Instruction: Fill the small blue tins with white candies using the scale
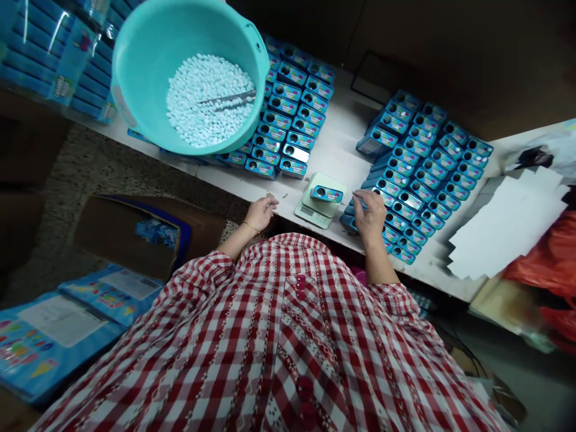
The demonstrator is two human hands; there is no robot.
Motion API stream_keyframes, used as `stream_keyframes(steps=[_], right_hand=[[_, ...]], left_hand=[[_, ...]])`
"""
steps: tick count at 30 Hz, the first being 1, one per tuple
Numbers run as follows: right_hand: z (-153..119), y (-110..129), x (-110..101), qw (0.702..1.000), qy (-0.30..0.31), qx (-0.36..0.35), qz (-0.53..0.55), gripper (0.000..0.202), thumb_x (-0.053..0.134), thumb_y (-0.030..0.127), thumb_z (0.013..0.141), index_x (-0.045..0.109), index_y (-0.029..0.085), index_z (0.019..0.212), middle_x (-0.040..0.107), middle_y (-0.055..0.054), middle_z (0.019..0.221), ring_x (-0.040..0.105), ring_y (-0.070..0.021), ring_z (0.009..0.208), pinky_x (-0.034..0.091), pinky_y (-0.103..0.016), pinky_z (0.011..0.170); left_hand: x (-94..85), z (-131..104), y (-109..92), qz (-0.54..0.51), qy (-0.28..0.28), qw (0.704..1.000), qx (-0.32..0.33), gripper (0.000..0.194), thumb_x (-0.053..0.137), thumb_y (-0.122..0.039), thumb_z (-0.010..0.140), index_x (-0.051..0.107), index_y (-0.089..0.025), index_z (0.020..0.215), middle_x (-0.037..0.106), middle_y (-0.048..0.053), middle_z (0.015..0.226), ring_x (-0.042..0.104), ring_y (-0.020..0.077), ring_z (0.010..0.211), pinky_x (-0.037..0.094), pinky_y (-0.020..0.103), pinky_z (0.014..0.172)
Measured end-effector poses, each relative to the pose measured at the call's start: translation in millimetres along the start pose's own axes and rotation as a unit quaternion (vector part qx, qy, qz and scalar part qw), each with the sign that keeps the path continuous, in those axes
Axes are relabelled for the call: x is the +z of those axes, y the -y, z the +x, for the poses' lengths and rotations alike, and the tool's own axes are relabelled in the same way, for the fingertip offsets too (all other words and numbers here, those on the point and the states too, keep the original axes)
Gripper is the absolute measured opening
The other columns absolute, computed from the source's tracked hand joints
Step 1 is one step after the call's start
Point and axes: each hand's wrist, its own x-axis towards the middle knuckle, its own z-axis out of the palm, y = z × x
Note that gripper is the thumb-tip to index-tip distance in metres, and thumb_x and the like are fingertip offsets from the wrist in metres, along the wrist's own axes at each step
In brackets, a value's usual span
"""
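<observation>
A small blue tin [327, 194] with a round dark hole in its top rests on a pale digital scale [318, 211] near the table's front edge. To the left of the scale is my left hand [261, 213], its fingers loosely bent and apart, with nothing visible in them. My right hand [369, 215] is just right of the tin, fingers slightly spread and apart from it. Beneath and beside that hand begins a block of similar blue tins [418, 187], standing in rows. The scale's readout is too small to read.
A turquoise tub [139, 66] of small white candies [202, 120], with a metal tool [231, 97] inside, covers part of the left tin rows [274, 120]. White sheets [508, 222] lie right. Below left are an open carton [121, 234] and blue printed packages [49, 336].
</observation>
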Motion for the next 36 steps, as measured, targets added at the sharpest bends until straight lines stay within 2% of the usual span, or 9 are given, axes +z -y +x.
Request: stream_keyframes(steps=[3,6,11,16,23,28,30,33,36], right_hand=[[-5,-2,1,1.0,0.008,-0.007,0.004,0.024,0.046,0.032,0.089,0.067,0.021,0.091,0.069,-0.008,0.097,0.061,-0.0213,0.096,0.047,-0.039,0.089],[-14,-5,3,1.0,0.027,-0.002,0.004,0.024,0.046,0.032,0.09,0.067,0.021,0.092,0.069,-0.008,0.098,0.061,-0.0217,0.096,0.047,-0.041,0.089],[-28,-8,7,0.998,0.052,0.012,0.016,0.025,0.046,0.031,0.089,0.068,0.021,0.095,0.069,-0.009,0.1,0.06,-0.0224,0.098,0.046,-0.042,0.09],[-36,-6,8,0.999,0.044,0.001,0.023,0.024,0.046,0.031,0.089,0.068,0.022,0.093,0.07,-0.007,0.099,0.062,-0.022,0.096,0.048,-0.041,0.088],[-44,-12,4,0.999,0.044,0.003,0.023,0.024,0.046,0.029,0.089,0.068,0.02,0.091,0.071,-0.009,0.097,0.063,-0.0213,0.095,0.049,-0.04,0.087],[-46,-19,-1,0.998,0.044,-0.002,0.037,0.024,0.046,0.03,0.089,0.068,0.021,0.091,0.071,-0.008,0.096,0.064,-0.0219,0.093,0.049,-0.041,0.086],[-48,-23,-2,0.999,0.033,-0.011,0.042,0.023,0.047,0.031,0.088,0.068,0.022,0.09,0.071,-0.008,0.094,0.064,-0.0228,0.092,0.049,-0.042,0.086],[-49,-30,2,0.998,0.03,-0.016,0.045,0.022,0.048,0.032,0.088,0.068,0.023,0.089,0.071,-0.007,0.091,0.065,-0.0238,0.089,0.05,-0.043,0.084],[-49,-33,8,0.998,0.04,-0.01,0.045,0.025,0.047,0.033,0.088,0.069,0.021,0.088,0.072,-0.008,0.09,0.065,-0.0234,0.087,0.051,-0.042,0.082]], left_hand=[[2.2,4,-13,0.066,-0.001,0.995,0.078,0.027,0.055,0.006,0.065,0.065,-0.018,0.058,0.056,0.003,0.072,0.054,0.0157,0.078,0.041,0.02,0.081],[12.6,3,-28,0.116,0.026,0.985,0.122,0.027,0.055,0.005,0.065,0.065,-0.019,0.059,0.054,0.005,0.074,0.052,0.0201,0.088,0.036,0.025,0.093],[50.6,0,-52,0.158,0.099,0.969,0.163,0.022,0.055,0.001,0.068,0.062,-0.02,0.065,0.053,0.006,0.079,0.05,0.0239,0.097,0.038,0.028,0.092],[88.9,5,-59,0.156,0.151,0.962,0.165,0.016,0.054,-0.003,0.072,0.059,-0.018,0.068,0.054,0.01,0.087,0.051,0.0239,0.103,0.041,0.026,0.085],[105.6,10,-54,0.096,0.156,0.976,0.116,0.014,0.057,-0.007,0.073,0.062,-0.02,0.071,0.059,0.011,0.088,0.052,0.0243,0.103,0.043,0.027,0.085],[80.3,-3,-79,0.116,0.169,0.955,0.214,0.014,0.063,-0.009,0.072,0.067,-0.02,0.079,0.061,0.008,0.096,0.051,0.0219,0.107,0.039,0.026,0.091],[55.0,-4,-102,0.109,0.105,0.954,0.26,0.011,0.062,-0.012,0.075,0.067,-0.019,0.082,0.061,0.008,0.098,0.05,0.0214,0.109,0.04,0.026,0.09],[3.1,15,-139,0.139,-0.041,0.94,0.308,0.011,0.06,-0.02,0.079,0.065,-0.017,0.088,0.06,0.009,0.105,0.048,0.023,0.114,0.041,0.027,0.088],[-49.1,56,-164,0.328,-0.135,0.896,0.268,0.027,0.06,-0.027,0.078,0.061,-0.015,0.103,0.057,0.012,0.117,0.043,0.0271,0.122,0.037,0.033,0.098]])
